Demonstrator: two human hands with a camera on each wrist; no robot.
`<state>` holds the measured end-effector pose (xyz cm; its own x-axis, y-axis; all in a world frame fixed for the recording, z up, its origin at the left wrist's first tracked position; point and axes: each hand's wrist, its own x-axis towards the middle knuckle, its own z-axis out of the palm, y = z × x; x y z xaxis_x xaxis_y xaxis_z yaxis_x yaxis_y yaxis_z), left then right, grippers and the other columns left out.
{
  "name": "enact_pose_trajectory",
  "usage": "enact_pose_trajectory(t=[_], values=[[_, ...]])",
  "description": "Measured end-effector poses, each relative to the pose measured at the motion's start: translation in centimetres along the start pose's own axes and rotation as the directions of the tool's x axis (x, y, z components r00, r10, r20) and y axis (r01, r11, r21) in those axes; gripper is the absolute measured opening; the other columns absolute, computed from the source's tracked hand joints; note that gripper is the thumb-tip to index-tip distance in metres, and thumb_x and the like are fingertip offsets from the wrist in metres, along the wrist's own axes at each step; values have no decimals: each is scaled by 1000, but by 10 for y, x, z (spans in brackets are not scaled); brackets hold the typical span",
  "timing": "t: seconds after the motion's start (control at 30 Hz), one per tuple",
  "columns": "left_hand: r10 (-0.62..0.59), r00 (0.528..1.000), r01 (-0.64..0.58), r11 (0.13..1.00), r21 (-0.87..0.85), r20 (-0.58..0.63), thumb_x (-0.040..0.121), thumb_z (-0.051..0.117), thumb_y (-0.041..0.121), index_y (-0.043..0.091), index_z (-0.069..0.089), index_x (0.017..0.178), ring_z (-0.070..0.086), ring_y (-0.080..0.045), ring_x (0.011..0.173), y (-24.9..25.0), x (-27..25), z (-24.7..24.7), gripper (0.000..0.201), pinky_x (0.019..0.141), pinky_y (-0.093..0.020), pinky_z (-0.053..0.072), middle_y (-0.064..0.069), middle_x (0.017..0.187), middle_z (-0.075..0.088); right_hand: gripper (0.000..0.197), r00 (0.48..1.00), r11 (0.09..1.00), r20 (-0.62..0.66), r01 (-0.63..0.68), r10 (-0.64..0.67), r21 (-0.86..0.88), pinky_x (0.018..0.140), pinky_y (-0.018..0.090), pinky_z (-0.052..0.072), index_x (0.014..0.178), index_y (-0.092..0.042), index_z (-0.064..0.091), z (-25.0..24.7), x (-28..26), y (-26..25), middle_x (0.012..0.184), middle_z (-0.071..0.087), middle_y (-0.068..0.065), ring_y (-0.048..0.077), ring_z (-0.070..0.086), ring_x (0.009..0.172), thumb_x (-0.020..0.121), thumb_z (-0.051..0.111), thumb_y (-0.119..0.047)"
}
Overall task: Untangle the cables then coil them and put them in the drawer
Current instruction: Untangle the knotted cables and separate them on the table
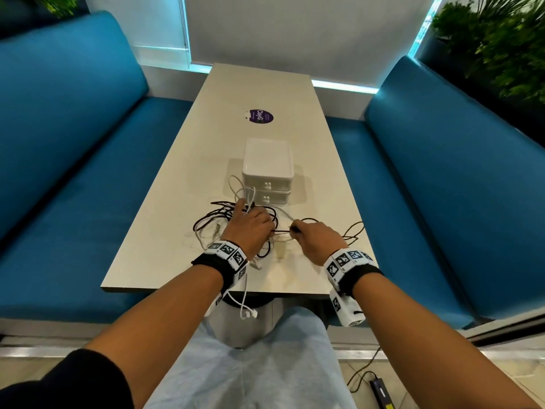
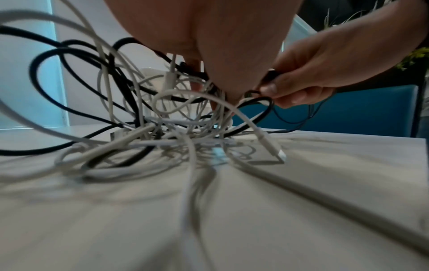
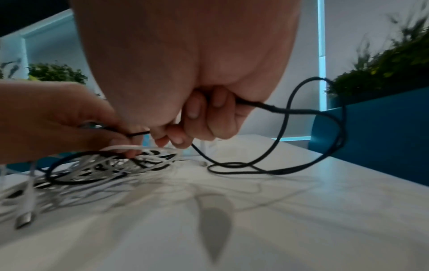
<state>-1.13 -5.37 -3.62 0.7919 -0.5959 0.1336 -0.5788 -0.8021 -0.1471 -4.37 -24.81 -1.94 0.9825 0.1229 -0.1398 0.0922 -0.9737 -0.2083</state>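
A tangle of black and white cables (image 1: 233, 222) lies on the pale table (image 1: 182, 261) in front of a white two-drawer unit (image 1: 267, 172), whose drawers are both closed. My left hand (image 1: 253, 222) rests on the tangle (image 2: 162, 119) with its fingers gripping strands there. My right hand (image 1: 298, 228) pinches a black cable (image 1: 281, 231) drawn taut between the two hands. In the right wrist view my fingers (image 3: 202, 113) curl round this black cable (image 3: 301, 113), which loops away to the right on the table. The left hand (image 3: 58, 119) shows at that view's left.
Blue benches (image 1: 73, 172) flank the table on both sides. A white cable end (image 1: 249, 314) hangs over the near table edge by my left wrist. A purple sticker (image 1: 261, 116) lies beyond the drawers. A black power brick (image 1: 380, 391) sits on the floor.
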Motion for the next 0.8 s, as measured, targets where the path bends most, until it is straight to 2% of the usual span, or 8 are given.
enact_pose_trajectory(t=[0.17, 0.27, 0.4, 0.5, 0.57, 0.67, 0.73, 0.8], values=[[-68, 998, 69, 997, -18, 15, 99, 45, 44, 31, 67, 104, 36, -18, 137, -1, -2, -4, 26, 111, -55, 10, 14, 119, 60, 23, 992, 981, 4, -127, 129, -149, 68, 35, 51, 114, -31, 54, -18, -13, 37, 98, 63, 5, 29, 61, 80, 103, 35, -38], [-75, 995, 79, 995, -58, 71, 99, 49, 35, 35, 66, 107, 39, -15, 130, -3, -5, -4, 19, 112, -52, 12, 14, 123, 57, 23, 966, 943, 25, -247, 259, -224, 67, 33, 47, 113, -26, 57, -22, -22, 64, 97, 62, 3, 28, 60, 80, 101, 38, -29], [-68, 993, 74, 995, -72, 95, 101, 44, 33, 37, 65, 107, 43, -17, 124, -8, -10, -8, 22, 111, -52, 14, 11, 121, 55, 21, 894, 869, -12, -440, 449, -228, 75, 37, 51, 106, -16, 56, -23, -38, 87, 97, 58, 5, 29, 61, 85, 98, 37, -21], [-56, 995, 62, 995, -79, 78, 102, 37, 36, 32, 64, 106, 47, -16, 121, -2, -11, -9, 28, 111, -53, 14, 11, 116, 57, 10, 852, 824, -31, -515, 523, -236, 69, 34, 45, 89, -14, 53, -23, -43, 80, 83, 51, 1, 27, 59, 82, 92, 43, -15], [-56, 996, 62, 993, -97, 70, 101, 34, 36, 31, 63, 105, 48, -16, 120, 1, -10, -9, 30, 111, -54, 13, 11, 115, 58, 11, 840, 812, -24, -531, 542, -241, 65, 32, 43, 79, -15, 52, -22, -44, 73, 81, 56, 2, 25, 57, 75, 90, 48, -14], [-53, 997, 59, 989, -134, 50, 99, 36, 37, 31, 63, 105, 48, -14, 120, -1, -13, -9, 29, 110, -51, 10, 14, 115, 58, 8, 838, 828, -63, -545, 542, -129, 66, 32, 44, 91, -12, 55, -17, -38, 65, 95, 64, 5, 26, 61, 81, 90, 48, -13], [-49, 998, 54, 982, -179, 33, 99, 39, 38, 33, 64, 108, 46, -13, 121, -4, -17, -6, 27, 110, -50, 8, 15, 116, 59, 16, 852, 853, -75, -521, 518, -25, 70, 34, 43, 105, -10, 52, -13, -32, 56, 106, 62, 9, 31, 62, 94, 92, 45, -16], [-34, 999, 34, 973, -227, 4, 98, 42, 37, 34, 61, 117, 45, -13, 126, -8, -21, -4, 27, 111, -50, 10, 15, 123, 59, 23, 880, 882, -58, -471, 472, 34, 71, 33, 42, 111, -7, 52, -9, -24, 46, 111, 61, 14, 34, 61, 99, 95, 41, -20]])
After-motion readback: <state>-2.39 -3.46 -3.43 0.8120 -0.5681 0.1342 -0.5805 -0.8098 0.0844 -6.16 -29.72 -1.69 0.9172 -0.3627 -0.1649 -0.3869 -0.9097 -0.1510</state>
